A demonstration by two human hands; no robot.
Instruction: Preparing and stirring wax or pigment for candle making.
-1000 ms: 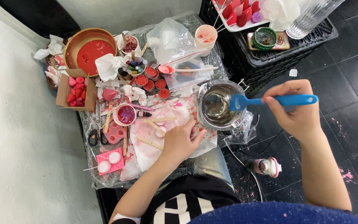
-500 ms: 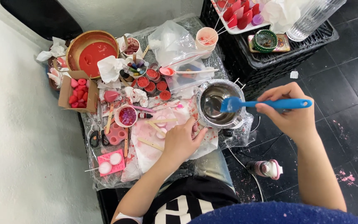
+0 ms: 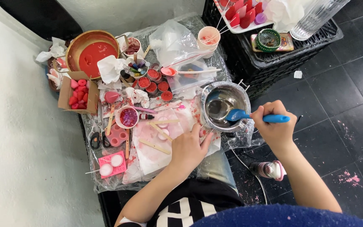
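Observation:
My right hand grips the handle of a blue spatula, whose blade dips into a steel pot at the table's right edge. My left hand rests flat on a stained white sheet beside the pot, fingers spread, holding nothing. Wooden sticks and pale wax discs lie on that sheet just left of the hand.
The small plastic-covered table is crowded: a bowl of red wax, a box of pink shapes, small red-filled cups, a pink mould, scissors. A black crate with a tray stands behind. A small bottle lies on the dark floor.
My right hand has drawn the spatula leftward and lower, so its blade sits deeper inside the pot. My left hand has stayed on the sheet.

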